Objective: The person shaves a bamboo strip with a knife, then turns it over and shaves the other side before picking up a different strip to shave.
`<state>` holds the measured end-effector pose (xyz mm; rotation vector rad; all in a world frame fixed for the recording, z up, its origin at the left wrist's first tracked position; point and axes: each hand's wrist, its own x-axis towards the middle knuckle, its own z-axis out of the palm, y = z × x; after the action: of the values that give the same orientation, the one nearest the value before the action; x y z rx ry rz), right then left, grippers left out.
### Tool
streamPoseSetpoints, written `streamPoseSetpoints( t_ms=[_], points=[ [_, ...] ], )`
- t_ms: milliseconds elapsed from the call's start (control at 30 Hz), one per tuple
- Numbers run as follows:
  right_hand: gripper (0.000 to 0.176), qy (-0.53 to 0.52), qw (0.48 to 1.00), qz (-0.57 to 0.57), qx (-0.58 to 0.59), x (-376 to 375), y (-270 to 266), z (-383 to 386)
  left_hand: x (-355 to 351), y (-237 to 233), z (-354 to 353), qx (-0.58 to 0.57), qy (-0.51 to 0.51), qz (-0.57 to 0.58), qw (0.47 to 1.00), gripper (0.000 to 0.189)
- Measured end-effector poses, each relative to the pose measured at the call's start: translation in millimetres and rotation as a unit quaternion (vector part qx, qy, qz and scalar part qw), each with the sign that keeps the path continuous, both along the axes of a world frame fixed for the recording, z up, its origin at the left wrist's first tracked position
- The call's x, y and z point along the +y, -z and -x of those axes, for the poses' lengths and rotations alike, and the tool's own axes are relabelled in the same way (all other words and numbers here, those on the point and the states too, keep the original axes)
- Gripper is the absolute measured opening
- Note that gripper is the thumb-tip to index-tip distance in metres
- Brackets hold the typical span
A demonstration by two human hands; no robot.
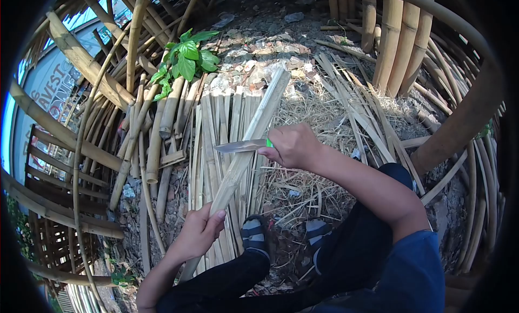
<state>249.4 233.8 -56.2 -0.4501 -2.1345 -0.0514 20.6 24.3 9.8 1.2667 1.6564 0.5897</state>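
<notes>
A long split bamboo strip [236,172] slants from near my lap up and away to the right. My left hand [199,230] is wrapped round its lower part, thumb on the near edge. In my right hand [294,145] is a knife [240,146] with a bit of green handle showing. Its blade points left and lies across the strip, around the strip's middle. Below the strip, a row of split bamboo slats [208,134] lies on the ground, partly hidden by the strip and my left hand.
Bamboo poles [170,107] are stacked at the left beside a green leafy plant [189,56]. Thick upright poles [403,48] stand at the right. Shavings [311,186] litter the ground by my sandalled feet [255,234]. More long strips [359,110] lie to the right.
</notes>
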Motion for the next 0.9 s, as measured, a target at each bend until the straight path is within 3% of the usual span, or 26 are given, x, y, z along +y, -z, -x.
streamPoseSetpoints(
  t_ms=[267,900],
  points=[
    [0.047,0.079,0.994,-0.036,-0.058,22.5,1.3,-20.7,-3.3,-2.7,1.3,0.057,0.018,-0.014,0.998,0.027],
    [0.053,0.126,0.981,-0.137,-0.055,66.3,2.2,-32.3,-5.3,1.4,10.7,0.076,0.014,-0.036,0.996,0.03]
  ],
)
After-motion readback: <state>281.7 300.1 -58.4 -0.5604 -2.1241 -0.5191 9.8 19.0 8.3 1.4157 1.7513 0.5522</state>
